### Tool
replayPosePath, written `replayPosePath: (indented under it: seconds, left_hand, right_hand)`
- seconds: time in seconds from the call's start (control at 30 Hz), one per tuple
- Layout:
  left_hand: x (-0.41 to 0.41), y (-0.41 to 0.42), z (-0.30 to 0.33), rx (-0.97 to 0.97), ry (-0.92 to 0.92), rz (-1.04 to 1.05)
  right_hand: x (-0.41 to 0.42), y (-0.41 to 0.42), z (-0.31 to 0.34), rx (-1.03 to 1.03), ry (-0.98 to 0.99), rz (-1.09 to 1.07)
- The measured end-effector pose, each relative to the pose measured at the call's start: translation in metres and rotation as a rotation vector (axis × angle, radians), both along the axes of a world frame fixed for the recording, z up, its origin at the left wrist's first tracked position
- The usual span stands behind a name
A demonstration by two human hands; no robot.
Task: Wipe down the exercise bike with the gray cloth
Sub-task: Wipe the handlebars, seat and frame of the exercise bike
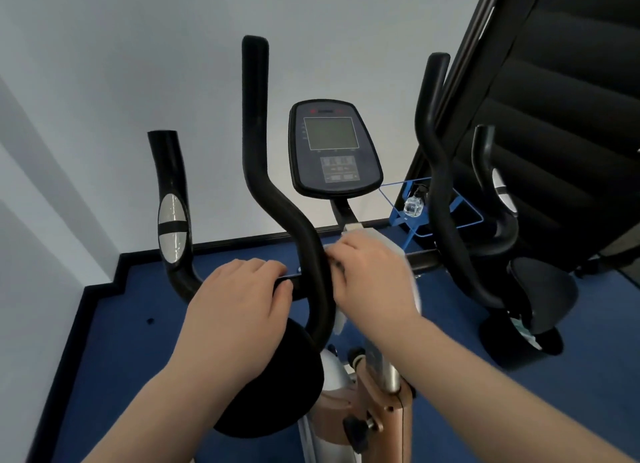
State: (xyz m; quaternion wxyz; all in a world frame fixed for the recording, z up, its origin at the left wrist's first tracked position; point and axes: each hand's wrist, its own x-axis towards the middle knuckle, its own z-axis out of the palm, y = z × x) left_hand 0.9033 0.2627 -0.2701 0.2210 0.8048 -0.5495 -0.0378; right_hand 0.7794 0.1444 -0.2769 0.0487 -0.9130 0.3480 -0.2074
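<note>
Exercise bike fills the centre of the frame, seen from above the handlebars. Left hand at centre-left, fingers curled over the horizontal handlebar crossbar, gripping it. Right hand just right of centre, clamped on the gray cloth, pressing it against the crossbar next to the inner left upright bar. Cloth looks pale, mostly hidden under the hand; edges stick out above the knuckles and below the wrist. Hands are close together, separated by that curved upright.

Console with blank screen sits upper centre, above the cloth. Outer left grip with silver pads at left. Right upright bar and outer right grip at right. Blue wire rack behind the right bar, small clear object on it, can't tell what. Black bin on the blue floor lower right. Dark padded equipment upper right. White wall behind.
</note>
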Motion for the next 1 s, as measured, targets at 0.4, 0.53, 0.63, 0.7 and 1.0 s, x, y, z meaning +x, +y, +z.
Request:
replayPosePath:
  seconds: [0.4, 0.53, 0.63, 0.7, 1.0]
  left_hand:
    - [-0.001, 0.000, 0.003, 0.018, -0.008, -0.022]
    - [-0.001, 0.001, 0.003, 0.022, -0.026, -0.033]
    - [-0.001, 0.000, 0.003, 0.031, -0.021, -0.027]
    - [-0.001, 0.000, 0.003, 0.037, -0.020, -0.028]
    - [0.001, 0.002, 0.000, 0.024, -0.017, -0.018]
  right_hand:
    - [0.001, -0.002, -0.008, -0.127, 0.122, -0.033]
    - [-0.045, -0.006, -0.013, -0.308, 0.067, 0.040]
    - [-0.031, -0.016, -0.007, -0.268, -0.019, -0.015]
    - [-0.012, -0.012, -0.007, -0.166, -0.099, -0.081]
    - [-0.048, -0.017, -0.017, -0.224, -0.009, 0.144]
